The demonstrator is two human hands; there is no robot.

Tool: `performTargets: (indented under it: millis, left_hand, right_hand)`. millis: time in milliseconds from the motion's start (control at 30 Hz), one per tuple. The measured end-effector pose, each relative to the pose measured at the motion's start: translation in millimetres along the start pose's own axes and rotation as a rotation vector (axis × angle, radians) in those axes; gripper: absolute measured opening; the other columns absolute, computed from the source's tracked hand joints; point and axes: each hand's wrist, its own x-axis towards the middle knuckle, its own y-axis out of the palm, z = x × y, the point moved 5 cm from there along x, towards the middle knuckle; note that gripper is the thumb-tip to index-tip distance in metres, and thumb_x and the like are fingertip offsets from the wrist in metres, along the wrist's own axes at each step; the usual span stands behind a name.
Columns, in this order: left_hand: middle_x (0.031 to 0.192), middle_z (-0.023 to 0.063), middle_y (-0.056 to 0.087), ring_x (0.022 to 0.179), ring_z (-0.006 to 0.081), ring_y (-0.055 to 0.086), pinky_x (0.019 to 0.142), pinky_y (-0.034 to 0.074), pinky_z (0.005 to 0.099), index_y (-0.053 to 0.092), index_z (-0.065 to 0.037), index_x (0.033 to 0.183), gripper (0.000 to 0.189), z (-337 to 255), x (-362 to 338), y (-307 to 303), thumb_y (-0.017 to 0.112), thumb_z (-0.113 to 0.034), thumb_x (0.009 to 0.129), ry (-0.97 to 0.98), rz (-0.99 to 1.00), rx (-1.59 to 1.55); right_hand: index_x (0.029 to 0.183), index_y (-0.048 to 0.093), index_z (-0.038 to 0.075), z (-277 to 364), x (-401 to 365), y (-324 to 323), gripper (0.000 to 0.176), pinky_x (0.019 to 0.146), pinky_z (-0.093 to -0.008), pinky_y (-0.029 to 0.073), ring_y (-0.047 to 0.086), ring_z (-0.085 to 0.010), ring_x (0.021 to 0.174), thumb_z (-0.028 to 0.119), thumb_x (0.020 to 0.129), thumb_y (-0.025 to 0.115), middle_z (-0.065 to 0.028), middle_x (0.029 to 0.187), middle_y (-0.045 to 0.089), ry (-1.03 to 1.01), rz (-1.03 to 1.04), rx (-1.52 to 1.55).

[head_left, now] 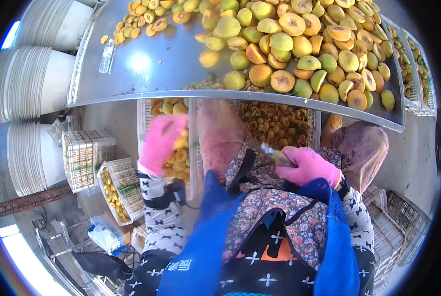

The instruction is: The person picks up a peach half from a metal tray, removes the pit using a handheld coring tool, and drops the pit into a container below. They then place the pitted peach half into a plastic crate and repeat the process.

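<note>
My left hand (163,143), in a pink glove and blurred by motion, is curled above a white crate beside my leg. Against its fingers shows a yellow peach half (182,139), and more peach halves (178,165) lie in the crate below. Over my lap, my right hand (306,167), also gloved in pink, is closed round the handle of a small pitting tool (274,153) with a short metal tip pointing up and left. Between my legs, a container holds many brown peach pits (274,126).
A metal table (146,86) ahead carries a large heap of halved peaches (292,44) and a plastic bottle (106,56). Crates of fruit (124,190) stand on the left floor, near tall stacks of white tubs (30,84). Further crates (385,222) are at right.
</note>
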Motion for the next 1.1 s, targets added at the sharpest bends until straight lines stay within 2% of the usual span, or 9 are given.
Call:
performTargets:
  millis: [100, 200, 333, 467, 500, 567, 833, 933, 1100]
  left_hand:
    - [0.111, 0.0110, 0.070, 0.103, 0.0222, 0.065, 0.087, 0.053, 0.0336, 0.063, -0.003, 0.126, 0.055, -8.2, 34.7, 1.5, 0.074, -0.038, 0.085, 0.060, -0.249, -0.065]
    - [0.110, 0.0123, 0.070, 0.109, 0.0256, 0.063, 0.092, 0.050, 0.0376, 0.061, -0.002, 0.128, 0.065, -44.2, 95.4, 53.8, 0.079, -0.040, 0.079, -0.122, -0.149, -0.325]
    - [0.099, 0.0104, 0.069, 0.099, 0.0215, 0.064, 0.081, 0.053, 0.0341, 0.061, -0.003, 0.127, 0.061, -45.9, 153.0, 98.9, 0.081, -0.030, 0.076, 0.018, -0.015, 0.135]
    - [0.086, 0.0056, 0.062, 0.074, 0.0153, 0.061, 0.065, 0.051, 0.0275, 0.062, 0.001, 0.119, 0.049, -41.3, 143.3, 83.1, 0.078, -0.025, 0.080, 0.019, -0.056, -0.313]
    - [0.086, 0.0040, 0.062, 0.073, 0.0141, 0.059, 0.064, 0.050, 0.0271, 0.064, 0.000, 0.115, 0.045, -34.2, 138.5, 75.5, 0.078, -0.025, 0.081, -0.062, -0.127, -0.706]
    - [0.087, 0.0032, 0.063, 0.078, 0.0137, 0.061, 0.066, 0.051, 0.0267, 0.064, -0.001, 0.116, 0.045, -38.2, 128.6, 75.4, 0.078, -0.026, 0.082, -0.024, -0.091, -0.561]
    - [0.111, 0.0203, 0.065, 0.109, 0.0331, 0.061, 0.095, 0.047, 0.0414, 0.057, 0.000, 0.127, 0.075, -95.5, 136.8, 121.5, 0.065, -0.060, 0.083, 0.091, 0.028, 0.026]
    - [0.114, 0.0212, 0.063, 0.110, 0.0361, 0.059, 0.096, 0.045, 0.0441, 0.056, 0.000, 0.128, 0.074, -103.0, 130.6, 120.5, 0.064, -0.060, 0.084, 0.044, 0.151, -0.036]
    - [0.109, 0.0180, 0.061, 0.104, 0.0352, 0.060, 0.092, 0.047, 0.0426, 0.065, -0.007, 0.114, 0.059, -124.7, 106.7, 128.2, 0.068, -0.055, 0.081, 0.347, -0.058, 0.160]
  right_hand:
    - [0.087, 0.055, 0.000, 0.1, -0.3, -5.8, 0.030, 0.064, -0.0442, 0.046, 0.062, -0.0422, 0.077, 0.026, 0.085, 0.070, -0.0231, 0.076, 0.061, -0.009, -0.150, 0.006]
    - [0.091, 0.062, 0.004, 9.4, -1.1, -6.1, 0.021, 0.063, -0.0359, 0.048, 0.061, -0.0226, 0.064, 0.023, 0.085, 0.069, -0.0091, 0.070, 0.061, 0.018, -0.177, -0.009]
    - [0.094, 0.062, 0.003, 9.4, -11.1, -11.7, 0.022, 0.061, -0.0339, 0.047, 0.061, -0.0186, 0.063, 0.023, 0.085, 0.068, -0.0088, 0.072, 0.062, -0.009, -0.269, -0.048]
    - [0.096, 0.059, 0.002, 14.8, -20.6, -20.3, 0.027, 0.066, -0.0448, 0.047, 0.062, -0.0406, 0.073, 0.024, 0.086, 0.069, -0.0196, 0.075, 0.061, -0.036, -0.346, -0.006]
    - [0.097, 0.060, 0.002, 15.8, -20.3, -22.7, 0.026, 0.064, -0.0405, 0.047, 0.060, -0.0324, 0.068, 0.023, 0.086, 0.069, -0.0158, 0.071, 0.060, -0.026, -0.358, 0.029]
    - [0.099, 0.062, 0.001, 18.5, -17.5, -25.7, 0.025, 0.059, -0.0319, 0.047, 0.058, -0.0160, 0.058, 0.021, 0.085, 0.068, -0.0081, 0.064, 0.058, -0.003, -0.375, 0.100]
    - [0.101, 0.063, 0.001, 37.5, -11.5, -20.6, 0.024, 0.059, -0.0319, 0.048, 0.059, -0.0149, 0.058, 0.018, 0.085, 0.069, -0.0084, 0.069, 0.061, -0.199, -0.526, -0.024]
    - [0.102, 0.063, 0.001, 26.3, -14.8, -20.0, 0.025, 0.057, -0.0301, 0.047, 0.059, -0.0126, 0.057, 0.018, 0.085, 0.069, -0.0073, 0.071, 0.062, -0.211, -0.563, -0.028]
    - [0.107, 0.061, 0.001, 8.6, -15.6, -25.2, 0.027, 0.054, -0.0253, 0.046, 0.058, -0.0083, 0.058, 0.018, 0.087, 0.068, -0.0027, 0.074, 0.064, -0.053, -0.533, 0.165]
